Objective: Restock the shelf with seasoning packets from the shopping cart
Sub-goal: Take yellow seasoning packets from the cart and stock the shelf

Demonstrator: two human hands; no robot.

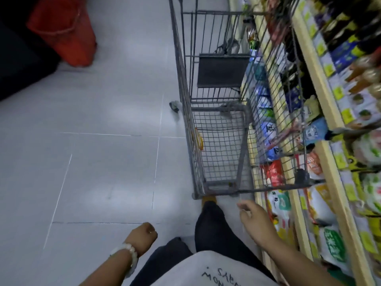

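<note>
A grey wire shopping cart [218, 145] stands in the aisle right in front of me, close against the shelf [321, 83] on the right. Its basket looks bare apart from a dark flap. Seasoning packets [274, 172] in red, blue, white and green fill the shelf tiers beside and below the cart. My right hand [257, 221] hangs below the cart's near end with loose fingers and holds nothing. My left hand [142, 237], with a white bead bracelet at the wrist, hangs at my side with curled fingers and holds nothing.
Grey floor tiles [103, 141] spread to the left. A red bag [64, 32] sits at the far left beside something dark. My legs in dark trousers [212, 228] stand just behind the cart. Bottles and boxes [346, 44] line the upper shelf.
</note>
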